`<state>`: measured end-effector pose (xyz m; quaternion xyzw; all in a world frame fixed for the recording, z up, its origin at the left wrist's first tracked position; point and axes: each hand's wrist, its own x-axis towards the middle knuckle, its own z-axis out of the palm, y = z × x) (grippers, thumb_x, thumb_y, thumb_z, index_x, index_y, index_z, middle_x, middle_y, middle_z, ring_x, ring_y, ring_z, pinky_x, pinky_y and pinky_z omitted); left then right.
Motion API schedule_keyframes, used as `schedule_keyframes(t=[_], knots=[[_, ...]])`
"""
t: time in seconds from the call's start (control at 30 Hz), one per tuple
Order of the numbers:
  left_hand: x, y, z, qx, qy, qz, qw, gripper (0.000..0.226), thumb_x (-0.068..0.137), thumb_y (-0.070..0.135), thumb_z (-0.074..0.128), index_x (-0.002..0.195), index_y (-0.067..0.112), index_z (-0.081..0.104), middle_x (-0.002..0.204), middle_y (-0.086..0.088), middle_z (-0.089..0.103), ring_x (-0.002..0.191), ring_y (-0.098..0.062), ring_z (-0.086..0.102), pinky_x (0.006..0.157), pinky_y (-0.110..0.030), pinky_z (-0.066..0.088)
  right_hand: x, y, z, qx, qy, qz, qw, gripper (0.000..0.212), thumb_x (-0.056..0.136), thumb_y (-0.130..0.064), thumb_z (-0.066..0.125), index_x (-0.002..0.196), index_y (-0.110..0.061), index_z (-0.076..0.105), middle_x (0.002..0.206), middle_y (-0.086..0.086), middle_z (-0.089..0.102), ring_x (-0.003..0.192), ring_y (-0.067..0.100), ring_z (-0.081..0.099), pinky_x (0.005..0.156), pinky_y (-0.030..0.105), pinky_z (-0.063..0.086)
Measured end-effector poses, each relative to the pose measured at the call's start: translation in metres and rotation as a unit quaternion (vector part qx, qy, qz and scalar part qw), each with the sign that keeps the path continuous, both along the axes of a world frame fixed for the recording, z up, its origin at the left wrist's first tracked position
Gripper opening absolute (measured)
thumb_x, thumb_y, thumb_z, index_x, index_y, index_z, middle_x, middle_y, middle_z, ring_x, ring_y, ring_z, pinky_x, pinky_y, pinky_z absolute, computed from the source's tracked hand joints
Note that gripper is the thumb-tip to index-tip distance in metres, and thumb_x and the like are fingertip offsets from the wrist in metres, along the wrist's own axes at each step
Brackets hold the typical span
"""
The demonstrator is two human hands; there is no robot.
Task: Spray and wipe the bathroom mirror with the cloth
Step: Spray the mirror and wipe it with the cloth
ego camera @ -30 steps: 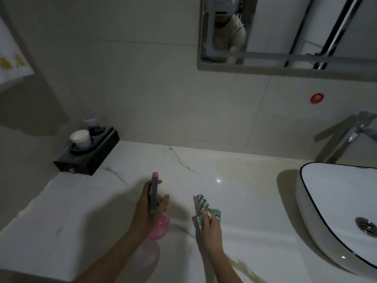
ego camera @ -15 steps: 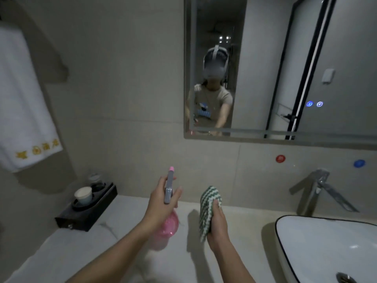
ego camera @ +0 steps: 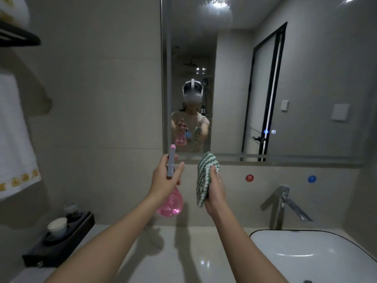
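My left hand has its grip wrapped around the neck of the pink, bulb-shaped plastic spray bottle, thumb beside the grey spray head; whether a finger sits on the trigger I cannot tell. My right hand has its grip closed on the folded green-and-white striped cloth, fingers curled over its edge. Both are held up in front of me, near the lower edge of the large wall-mounted bathroom mirror, above the pale marble worktop.

To spray well, I judge I should aim the nozzle squarely at the glass and keep the cloth clear of the mist. A light, even coat beats a heavy one that would run down to the sill. Then I should wipe from the top down in overlapping passes.

The glass looks dim and slightly hazy, with no droplets visible on it yet.
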<state>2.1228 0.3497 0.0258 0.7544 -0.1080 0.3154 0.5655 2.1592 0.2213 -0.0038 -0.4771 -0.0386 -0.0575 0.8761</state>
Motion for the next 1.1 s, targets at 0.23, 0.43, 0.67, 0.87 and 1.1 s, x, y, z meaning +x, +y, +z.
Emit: schedule_keyframes(t=[0.23, 0.43, 0.67, 0.87, 1.1], knots=[[-0.006, -0.003, 0.007, -0.022, -0.007, -0.011, 1.000, 0.022, 0.089, 0.023, 0.058, 0.107, 0.011, 0.052, 0.059, -0.001, 0.053, 0.050, -0.016, 0.052, 0.055, -0.035, 0.049, -0.005, -0.001, 0.015, -0.008, -0.009, -0.005, 1.000, 0.046, 0.099, -0.038, 0.042, 0.135, -0.010, 0.047, 0.128, 0.011, 0.058, 0.113, 0.022, 0.056, 0.100, 0.036, 0.043], [-0.011, -0.001, -0.001, -0.045, -0.008, -0.002, 0.999, 0.016, 0.089, 0.020, 0.058, 0.103, 0.018, 0.051, 0.055, -0.001, 0.051, 0.044, -0.011, 0.049, 0.052, -0.031, 0.046, -0.020, 0.007, 0.017, -0.002, -0.004, 0.017, 1.000, 0.044, 0.099, -0.039, 0.041, 0.132, -0.011, 0.049, 0.126, 0.011, 0.059, 0.110, 0.021, 0.057, 0.097, 0.035, 0.044], [-0.010, 0.001, -0.008, -0.076, -0.008, 0.001, 0.997, 0.010, 0.089, 0.017, 0.058, 0.097, 0.018, 0.052, 0.055, -0.001, 0.050, 0.046, -0.015, 0.049, 0.053, -0.033, 0.045, -0.024, 0.004, 0.014, -0.001, -0.006, 0.026, 1.000, 0.040, 0.100, -0.037, 0.040, 0.131, -0.014, 0.049, 0.117, 0.007, 0.059, 0.104, 0.019, 0.056, 0.096, 0.034, 0.043], [0.000, 0.002, -0.026, -0.091, 0.018, 0.000, 0.996, 0.014, 0.089, 0.015, 0.059, 0.102, 0.012, 0.052, 0.054, -0.002, 0.048, 0.046, -0.017, 0.047, 0.054, -0.033, 0.045, -0.013, 0.004, 0.002, 0.010, 0.015, 0.018, 1.000, 0.043, 0.099, -0.039, 0.040, 0.132, -0.013, 0.050, 0.124, 0.008, 0.060, 0.108, 0.019, 0.058, 0.101, 0.035, 0.043], [0.034, 0.015, -0.037, -0.094, 0.036, -0.017, 0.995, 0.014, 0.090, 0.016, 0.058, 0.102, 0.012, 0.052, 0.055, -0.003, 0.048, 0.045, -0.014, 0.047, 0.052, -0.032, 0.045, 0.019, 0.013, -0.010, 0.005, 0.025, -0.013, 1.000, 0.042, 0.099, -0.038, 0.041, 0.132, -0.014, 0.049, 0.124, 0.008, 0.059, 0.113, 0.021, 0.056, 0.104, 0.038, 0.041]])
